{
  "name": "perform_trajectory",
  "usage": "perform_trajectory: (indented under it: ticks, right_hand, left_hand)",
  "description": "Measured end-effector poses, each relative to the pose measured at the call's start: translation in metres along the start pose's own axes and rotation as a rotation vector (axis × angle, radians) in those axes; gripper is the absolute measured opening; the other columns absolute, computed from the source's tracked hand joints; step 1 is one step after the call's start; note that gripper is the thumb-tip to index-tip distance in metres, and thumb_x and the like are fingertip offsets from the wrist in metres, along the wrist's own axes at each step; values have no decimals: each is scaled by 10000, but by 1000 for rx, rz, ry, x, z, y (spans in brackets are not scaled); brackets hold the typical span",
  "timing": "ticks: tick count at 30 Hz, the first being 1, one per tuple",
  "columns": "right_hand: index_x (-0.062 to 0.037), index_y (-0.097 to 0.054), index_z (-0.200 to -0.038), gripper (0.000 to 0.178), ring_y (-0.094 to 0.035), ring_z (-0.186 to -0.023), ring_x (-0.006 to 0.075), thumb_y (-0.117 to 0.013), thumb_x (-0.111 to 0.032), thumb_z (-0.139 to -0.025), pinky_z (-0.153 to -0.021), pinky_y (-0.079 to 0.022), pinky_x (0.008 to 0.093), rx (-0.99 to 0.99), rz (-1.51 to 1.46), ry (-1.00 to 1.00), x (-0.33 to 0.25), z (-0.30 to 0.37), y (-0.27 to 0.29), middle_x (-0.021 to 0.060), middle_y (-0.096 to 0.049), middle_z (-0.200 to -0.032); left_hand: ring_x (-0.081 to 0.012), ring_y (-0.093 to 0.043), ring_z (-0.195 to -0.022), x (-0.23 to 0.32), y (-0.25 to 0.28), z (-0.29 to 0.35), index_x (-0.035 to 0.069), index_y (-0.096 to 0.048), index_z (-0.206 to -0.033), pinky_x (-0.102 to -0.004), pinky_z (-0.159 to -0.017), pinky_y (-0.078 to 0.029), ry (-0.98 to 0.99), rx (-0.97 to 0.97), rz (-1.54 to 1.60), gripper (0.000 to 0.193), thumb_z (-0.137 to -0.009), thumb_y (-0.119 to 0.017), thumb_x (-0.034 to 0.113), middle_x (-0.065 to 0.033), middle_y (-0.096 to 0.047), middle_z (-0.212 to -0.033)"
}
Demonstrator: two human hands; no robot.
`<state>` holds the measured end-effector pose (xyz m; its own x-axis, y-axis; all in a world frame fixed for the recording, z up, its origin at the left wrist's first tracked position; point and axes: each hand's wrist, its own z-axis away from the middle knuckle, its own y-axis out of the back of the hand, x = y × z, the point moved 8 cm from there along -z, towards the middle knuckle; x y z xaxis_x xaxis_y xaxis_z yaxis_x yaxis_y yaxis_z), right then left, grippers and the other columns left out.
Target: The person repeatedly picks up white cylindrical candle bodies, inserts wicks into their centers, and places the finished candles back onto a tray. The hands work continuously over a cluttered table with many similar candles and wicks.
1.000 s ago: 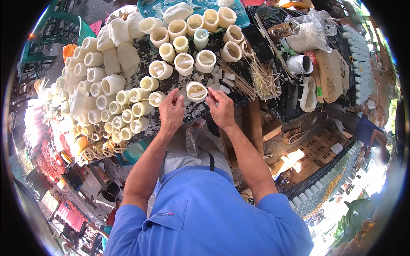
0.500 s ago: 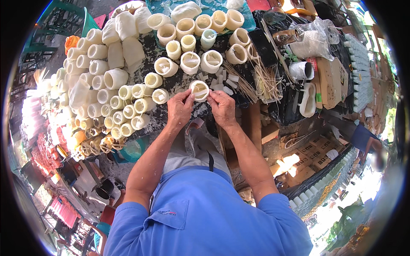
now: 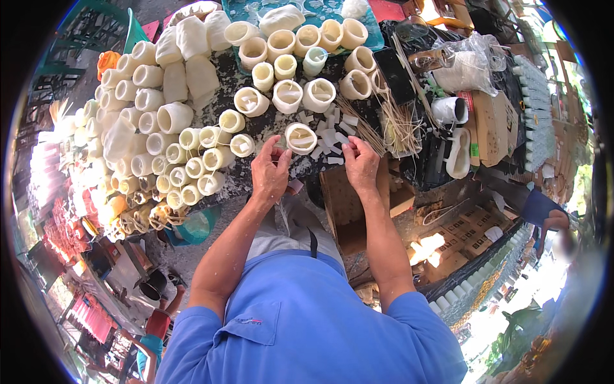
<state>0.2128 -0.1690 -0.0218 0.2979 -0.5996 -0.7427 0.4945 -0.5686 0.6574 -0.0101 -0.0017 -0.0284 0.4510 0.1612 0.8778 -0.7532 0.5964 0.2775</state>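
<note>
A round cream-coloured wax-like cup (image 3: 295, 148) stands on the dark tabletop in front of me, with pale flat pieces across its inside. Just left of it is my left hand (image 3: 270, 171), fingers and thumb apart, holding nothing. My right hand (image 3: 362, 168) is to the cup's right, beside small white blocks (image 3: 330, 137) scattered on the table. Its thumb and fingers are bent together at the edge of those blocks; whatever lies between the fingertips is too small to make out.
Many similar cups (image 3: 174, 118) crowd the table's left side, and more cups (image 3: 287, 96) stand behind the one before me. Thin sticks (image 3: 401, 125) lie to the right, near a white mug (image 3: 450, 109) and cardboard (image 3: 495, 128). Below the table edge sits an open cardboard box (image 3: 350, 217).
Both hands have let go of the cup, which now stands on the table. My right hand has moved right and slightly down to the white blocks; the left has drawn back a little.
</note>
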Motion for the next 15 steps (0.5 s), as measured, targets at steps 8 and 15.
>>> perform_trajectory:
  ticks: [8,15]
  right_hand:
    - [-73,-780,-1238,344,-718,-1057,376,-836,-131,-904,-894,-597,462,-92,440,352,-13,-6,-24,150,-719,-1125]
    - [-90,-757,-1192,284,-692,-1118,421,-695,-137,-919,-892,-575,566,-159,565,464,-29,-14,-58,155,-685,-1186]
  left_hand:
    - [-157,-667,-809,14,6,4,10,-705,-1392,-317,-733,-572,-259,5,-171,409,-1008,-794,117,-71,-712,-955]
    - [-199,-700,-813,22,5,9,3,-741,-1308,-341,-758,-583,-311,-23,-196,339,-989,-799,103,-103,-721,-970]
